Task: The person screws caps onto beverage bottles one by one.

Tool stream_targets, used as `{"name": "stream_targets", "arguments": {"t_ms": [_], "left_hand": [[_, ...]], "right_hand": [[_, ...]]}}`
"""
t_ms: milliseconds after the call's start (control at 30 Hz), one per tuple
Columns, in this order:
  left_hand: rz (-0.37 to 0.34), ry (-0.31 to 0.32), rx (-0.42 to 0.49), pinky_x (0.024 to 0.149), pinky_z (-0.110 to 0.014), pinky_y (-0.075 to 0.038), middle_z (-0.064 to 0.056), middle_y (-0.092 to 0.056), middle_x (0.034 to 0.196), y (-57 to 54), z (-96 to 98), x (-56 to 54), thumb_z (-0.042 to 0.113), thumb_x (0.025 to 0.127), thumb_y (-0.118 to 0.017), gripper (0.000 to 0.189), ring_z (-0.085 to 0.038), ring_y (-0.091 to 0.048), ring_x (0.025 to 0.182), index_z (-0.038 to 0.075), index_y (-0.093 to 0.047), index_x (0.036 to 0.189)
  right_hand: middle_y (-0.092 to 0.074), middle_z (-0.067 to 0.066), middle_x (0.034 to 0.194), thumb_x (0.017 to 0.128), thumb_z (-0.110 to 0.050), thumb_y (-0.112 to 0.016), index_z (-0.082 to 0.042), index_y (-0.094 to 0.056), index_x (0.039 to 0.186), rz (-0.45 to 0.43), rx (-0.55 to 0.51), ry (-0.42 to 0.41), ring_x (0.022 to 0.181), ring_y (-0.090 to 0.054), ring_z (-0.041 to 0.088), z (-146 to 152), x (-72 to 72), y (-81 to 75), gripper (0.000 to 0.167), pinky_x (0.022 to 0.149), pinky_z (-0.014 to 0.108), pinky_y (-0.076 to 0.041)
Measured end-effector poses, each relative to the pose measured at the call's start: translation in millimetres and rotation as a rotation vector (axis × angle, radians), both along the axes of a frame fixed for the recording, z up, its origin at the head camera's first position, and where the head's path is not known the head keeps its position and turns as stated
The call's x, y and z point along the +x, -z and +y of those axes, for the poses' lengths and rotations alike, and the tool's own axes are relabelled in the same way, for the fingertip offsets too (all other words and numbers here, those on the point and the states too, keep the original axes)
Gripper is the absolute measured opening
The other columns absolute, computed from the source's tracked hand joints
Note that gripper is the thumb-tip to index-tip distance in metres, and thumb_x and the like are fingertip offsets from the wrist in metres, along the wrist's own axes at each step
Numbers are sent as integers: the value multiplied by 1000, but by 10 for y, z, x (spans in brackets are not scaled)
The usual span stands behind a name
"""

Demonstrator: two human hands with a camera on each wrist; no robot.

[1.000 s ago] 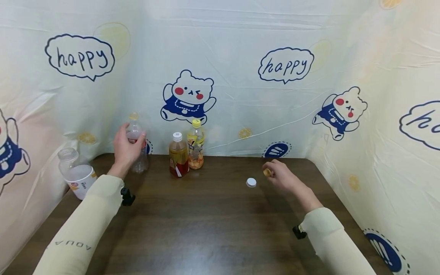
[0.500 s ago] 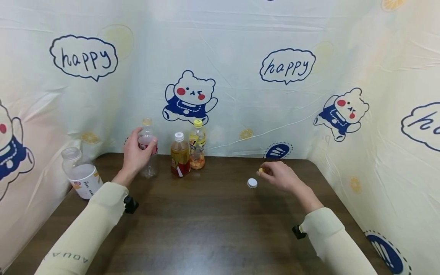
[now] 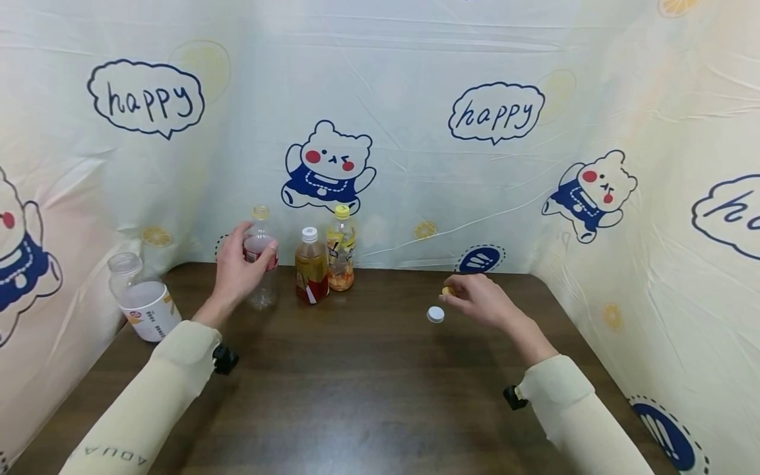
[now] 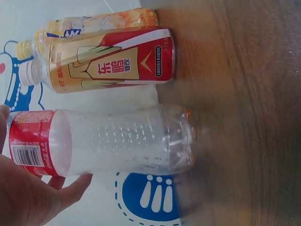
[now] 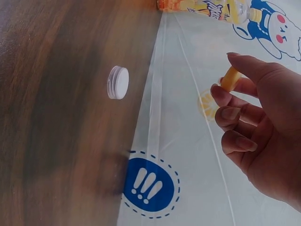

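On the left in the head view, my left hand (image 3: 234, 267) grips a clear plastic bottle (image 3: 262, 290) by its red label. The bottle stands upright with its base at the table, and its top looks yellowish. In the left wrist view the bottle (image 4: 113, 141) looks see-through below the red band. My right hand (image 3: 482, 300) pinches a small yellow bottle cap (image 5: 230, 79) between thumb and fingertips, above the table's right side. Just left of that hand a white screw lid (image 3: 436, 315) lies on the table.
A drink bottle with a gold and red label (image 3: 311, 270) and a yellow-capped bottle (image 3: 341, 247) stand at the back, right of the held bottle. A clear jar with a white label (image 3: 144, 300) stands at the left edge. A printed curtain (image 3: 404, 79) encloses the table (image 3: 356, 382).
My left hand has carried the clear bottle to the right and slightly down, closer to the other bottles. My right hand has shifted slightly left with the yellow cap.
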State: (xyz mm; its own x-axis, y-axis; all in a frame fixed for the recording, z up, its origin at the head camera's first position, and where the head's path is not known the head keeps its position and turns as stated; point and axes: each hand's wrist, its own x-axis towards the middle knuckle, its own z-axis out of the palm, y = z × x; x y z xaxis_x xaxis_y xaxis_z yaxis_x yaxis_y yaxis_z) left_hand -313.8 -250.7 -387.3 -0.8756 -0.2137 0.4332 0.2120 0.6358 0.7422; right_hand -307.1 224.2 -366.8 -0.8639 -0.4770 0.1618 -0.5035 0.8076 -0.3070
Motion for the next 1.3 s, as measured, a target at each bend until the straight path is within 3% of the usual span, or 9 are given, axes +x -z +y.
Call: {"name": "stream_targets", "arguments": {"t_ms": [267, 467, 567, 800, 967, 1100, 1300], "left_hand": [[-31, 46, 4, 96, -62, -52, -25, -45, 145, 3, 63, 84, 54, 98, -61, 77, -42, -51, 119, 18, -30, 159], [-15, 62, -12, 86, -55, -55, -24, -48, 140, 50, 98, 128, 53, 98, -62, 75, -38, -51, 110, 16, -34, 157], [-7, 66, -23, 84, -52, -55, -24, -50, 138, 79, 107, 150, 52, 98, -63, 73, -37, -52, 108, 16, -35, 156], [13, 73, -36, 83, -51, -54, -24, -49, 139, 104, 126, 213, 49, 99, -63, 71, -36, -52, 106, 16, -36, 155], [29, 99, -54, 84, -53, -54, -23, -49, 140, 54, 193, 284, 47, 99, -64, 69, -37, -52, 106, 15, -38, 154], [40, 128, -65, 86, -56, -55, -24, -50, 139, 6, 272, 319, 44, 99, -66, 68, -38, -53, 108, 14, -39, 153], [12, 174, -75, 77, -46, -56, -22, -49, 140, -17, 414, 371, 44, 99, -67, 69, -33, -54, 102, 13, -38, 154]], "right_hand": [[-70, 2, 100, 97, -25, -72, -9, -71, 120, 30, 2, -45, 89, -63, 19, -51, 4, -25, 28, 80, 41, -55], [-72, 6, 108, 97, -22, -72, -8, -70, 122, 26, -21, -83, 98, -66, 24, -91, 12, -44, 29, 87, 47, -56], [-71, 5, 107, 98, -24, -71, -8, -70, 122, 7, -38, -85, 95, -65, 21, -121, 20, -55, 29, 86, 44, -56], [-66, 0, 83, 101, -30, -67, -11, -72, 107, -35, -70, -85, 73, -58, 17, -157, 36, -71, 21, 67, 33, -51], [-56, -4, 69, 101, -31, -66, -14, -72, 95, -24, -50, -75, 63, -51, 13, -173, 33, -89, 20, 59, 31, -44], [-60, -5, 75, 100, -32, -68, -11, -73, 103, -40, -55, -76, 67, -53, 13, -183, 25, -97, 22, 61, 31, -47], [-65, -4, 84, 100, -31, -69, -7, -71, 115, -56, -72, -88, 74, -57, 15, -199, 28, -98, 28, 66, 32, -51]]}}
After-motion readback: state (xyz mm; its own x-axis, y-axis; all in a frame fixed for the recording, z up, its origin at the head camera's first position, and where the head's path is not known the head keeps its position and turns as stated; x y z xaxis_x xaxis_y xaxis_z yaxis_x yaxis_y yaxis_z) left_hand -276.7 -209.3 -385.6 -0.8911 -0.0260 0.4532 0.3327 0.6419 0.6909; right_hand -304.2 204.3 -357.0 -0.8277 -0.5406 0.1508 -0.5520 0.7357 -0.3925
